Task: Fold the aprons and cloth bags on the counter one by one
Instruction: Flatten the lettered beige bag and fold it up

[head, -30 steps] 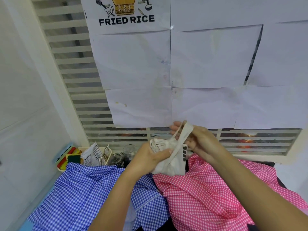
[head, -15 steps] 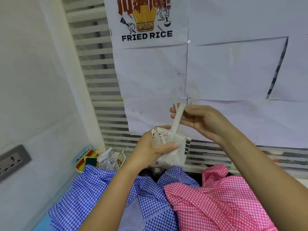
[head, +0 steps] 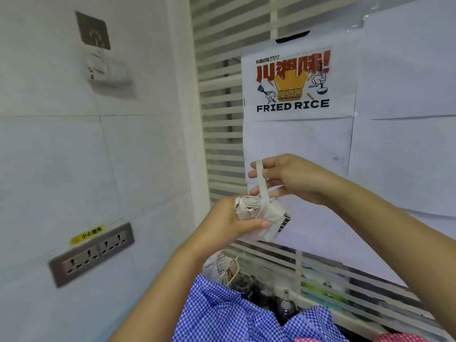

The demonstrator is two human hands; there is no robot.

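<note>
In front of the paper-covered blind, well above the aprons, I see the cloth bag rolled into a tight off-white bundle and held in the air between both hands. The left hand grasps the bundle from the left. Its fingers are wrapped round the back and its thumb is pressed flat across the front of the roll. A black striped print shows on the bundle's lower right edge.

The right hand is just above and to the right of the bundle, and it has hold of the strap. The strap rises taut from the top of the roll and bends over the forefinger. A second length of it lies across the lower fingers, which are partly curled. I cannot tell whether the thumb is pinching the strap, because the hand's back hides it.

Below, at the bottom edge of my view, the blue checked apron lies crumpled, with a corner of the pink checked apron beside it on the right. Some glass jars stand just behind the blue one, and the desk beneath is hidden.

On the blind hangs a poster reading FRIED RICE. On the tiled wall to the left are a socket strip and, higher up, a stick-on hook.
</note>
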